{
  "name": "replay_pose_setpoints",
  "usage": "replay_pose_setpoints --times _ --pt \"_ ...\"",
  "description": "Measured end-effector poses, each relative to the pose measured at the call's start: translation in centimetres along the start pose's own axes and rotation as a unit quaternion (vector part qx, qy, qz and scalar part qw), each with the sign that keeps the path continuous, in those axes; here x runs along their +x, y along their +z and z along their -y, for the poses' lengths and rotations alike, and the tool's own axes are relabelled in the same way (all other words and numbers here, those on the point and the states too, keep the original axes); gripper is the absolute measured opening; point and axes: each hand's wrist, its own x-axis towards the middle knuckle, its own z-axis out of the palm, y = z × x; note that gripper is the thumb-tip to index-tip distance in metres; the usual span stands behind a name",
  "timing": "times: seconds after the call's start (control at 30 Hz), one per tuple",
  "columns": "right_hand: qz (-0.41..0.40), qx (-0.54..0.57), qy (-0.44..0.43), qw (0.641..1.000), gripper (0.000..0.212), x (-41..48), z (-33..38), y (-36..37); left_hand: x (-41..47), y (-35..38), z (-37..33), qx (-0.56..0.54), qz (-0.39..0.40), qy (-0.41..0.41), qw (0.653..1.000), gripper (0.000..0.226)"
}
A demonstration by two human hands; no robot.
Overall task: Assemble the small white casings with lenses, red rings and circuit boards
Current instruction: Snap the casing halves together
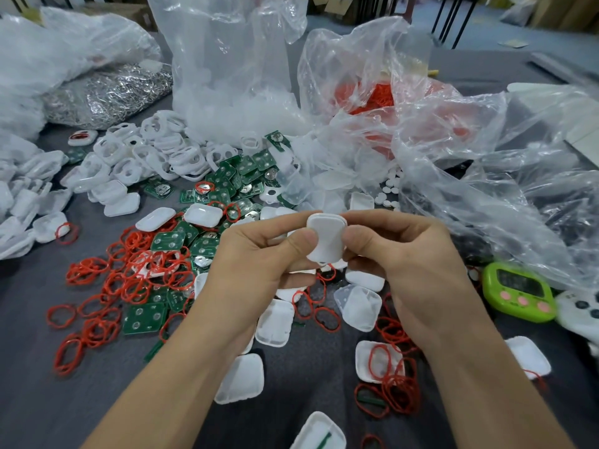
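Circuit boards (168,239) lie left of the held casing (325,236), a timer (518,291) right, bags (233,59) behind.

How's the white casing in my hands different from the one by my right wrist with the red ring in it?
The held casing is pinched between the left hand and right hand; the lying casing rests on the table. The held casing shows its smooth closed side; the lying casing faces hollow side up. A red ring sits in the lying casing; none shows in the held casing. Both are white rounded squares.
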Motion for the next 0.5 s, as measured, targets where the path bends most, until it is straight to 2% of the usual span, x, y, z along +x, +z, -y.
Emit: replay_pose_setpoints --times 0.13,0.33,0.5 --pt "-0.022 -0.026 -0.022 0.999 0.01 -0.1 -0.1 0.1 0.1 -0.1 0.2 0.039 -0.026 0.019 0.999 0.025" --pt "-0.068 -0.153 -0.09 0.982 0.015 -0.2 -0.7 0.3 0.0 -0.2 0.3 0.077 -0.065 0.047 0.994 0.02" --pt "-0.077 -0.154 -0.102 0.98 0.012 -0.1 -1.0 0.3 -0.1 -0.2 0.1 0.083 -0.078 0.065 0.991 0.021"
